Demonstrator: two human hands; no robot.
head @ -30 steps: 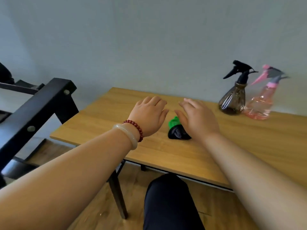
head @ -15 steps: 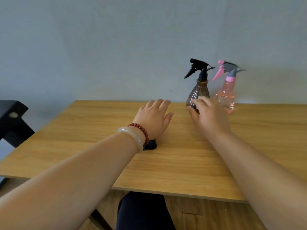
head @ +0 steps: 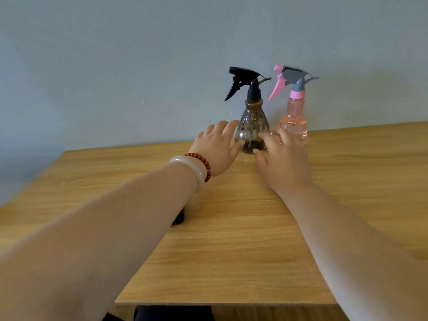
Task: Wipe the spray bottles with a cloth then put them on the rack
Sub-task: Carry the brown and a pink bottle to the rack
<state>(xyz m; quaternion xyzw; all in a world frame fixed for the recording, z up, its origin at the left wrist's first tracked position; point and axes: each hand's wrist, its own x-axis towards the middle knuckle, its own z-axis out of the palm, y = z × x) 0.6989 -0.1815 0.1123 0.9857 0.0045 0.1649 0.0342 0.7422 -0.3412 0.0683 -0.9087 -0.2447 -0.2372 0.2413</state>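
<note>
Right at the back of the wooden counter (head: 231,251), close to the grey-blue wall (head: 115,66), two spray bottles stand upright, long axes vertical. The brown ribbed spray bottle (head: 253,122) has a black trigger head, nozzle pointing left and trigger lever slanting down to the left. Just beside it on the right stands the pink spray bottle (head: 294,114) with a grey-and-pink head turned the same way; whether the two touch is unclear.

Both hands flank the lower part of the brown bottle. The left hand (head: 216,150) is spread, fingers fairly straight, its thumb at the bottle's base on the left side. The right hand (head: 286,163) is also spread, fingertips blurred, against the bottle's right side and partly covering the pink bottle's foot. Neither hand has closed round anything, and firm contact cannot be made out.

The left wrist carries a red bead bracelet (head: 202,161) and a pale bangle (head: 190,166). A small dark object (head: 179,218) lies on the counter, mostly hidden beneath the left forearm.
</note>
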